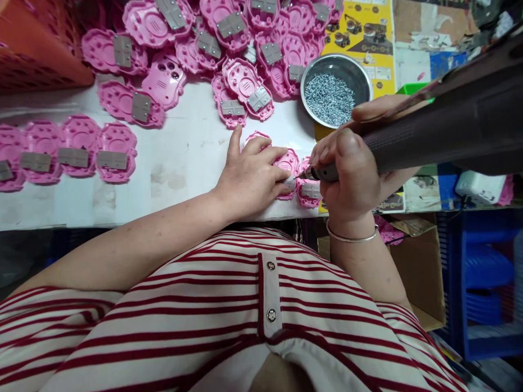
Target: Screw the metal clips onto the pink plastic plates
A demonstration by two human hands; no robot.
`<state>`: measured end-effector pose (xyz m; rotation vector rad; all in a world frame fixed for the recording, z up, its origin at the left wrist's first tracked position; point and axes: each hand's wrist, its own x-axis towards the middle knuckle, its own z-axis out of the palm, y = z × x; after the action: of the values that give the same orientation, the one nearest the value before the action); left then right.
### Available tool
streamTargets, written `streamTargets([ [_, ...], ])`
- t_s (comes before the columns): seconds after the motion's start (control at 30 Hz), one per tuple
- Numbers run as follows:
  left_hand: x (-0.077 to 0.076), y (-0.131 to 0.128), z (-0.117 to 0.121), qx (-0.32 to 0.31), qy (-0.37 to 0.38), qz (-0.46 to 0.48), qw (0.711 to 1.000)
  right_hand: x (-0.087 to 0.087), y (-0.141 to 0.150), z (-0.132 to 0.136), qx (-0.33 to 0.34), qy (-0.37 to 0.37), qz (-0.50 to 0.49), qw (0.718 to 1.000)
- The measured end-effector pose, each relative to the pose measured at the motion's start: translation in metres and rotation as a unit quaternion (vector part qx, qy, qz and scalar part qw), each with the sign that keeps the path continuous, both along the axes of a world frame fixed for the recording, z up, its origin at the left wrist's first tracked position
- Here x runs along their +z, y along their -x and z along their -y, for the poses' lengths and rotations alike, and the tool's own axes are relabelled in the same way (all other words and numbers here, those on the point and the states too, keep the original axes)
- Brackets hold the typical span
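Observation:
My right hand [351, 169] is wrapped round a dark electric screwdriver [441, 130], its tip pointing left at a grey metal plate on a pink plastic part [289, 163] near the table's front edge. My left hand [251, 174] lies on that pink part, fingers pressed down beside the screwdriver tip. A second pink part [309, 191] with a grey plate sits just right of it, under the tool.
A metal bowl of small screws [330, 90] stands behind my right hand. A heap of pink parts [229, 43] fills the back of the white table [183, 152]; a row of them [73, 155] lies at left. Orange crate [36, 43] at far left, cardboard box [417, 272] and blue bins [486, 272] lower right.

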<state>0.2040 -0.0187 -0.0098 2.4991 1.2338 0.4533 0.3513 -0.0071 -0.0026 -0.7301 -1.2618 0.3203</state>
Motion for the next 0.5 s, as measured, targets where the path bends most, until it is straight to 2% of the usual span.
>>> streamTargets([
  [0.17, 0.004, -0.001, 0.000, -0.003, 0.015, -0.018, 1.000, -0.004, 0.003, 0.000, 0.036, 0.051, -0.010, 0.998],
  [0.33, 0.004, -0.001, 0.000, 0.004, 0.021, -0.017, 1.000, -0.006, 0.000, 0.001, 0.030, 0.053, 0.000, 0.998],
  [0.47, 0.002, 0.001, 0.001, 0.001, 0.018, -0.011, 1.000, 0.017, -0.012, 0.008, 0.033, -0.016, -0.022, 0.999],
  [0.5, 0.002, 0.001, 0.001, 0.003, 0.016, -0.008, 1.000, 0.025, -0.017, 0.012, 0.019, -0.008, -0.033, 0.999],
])
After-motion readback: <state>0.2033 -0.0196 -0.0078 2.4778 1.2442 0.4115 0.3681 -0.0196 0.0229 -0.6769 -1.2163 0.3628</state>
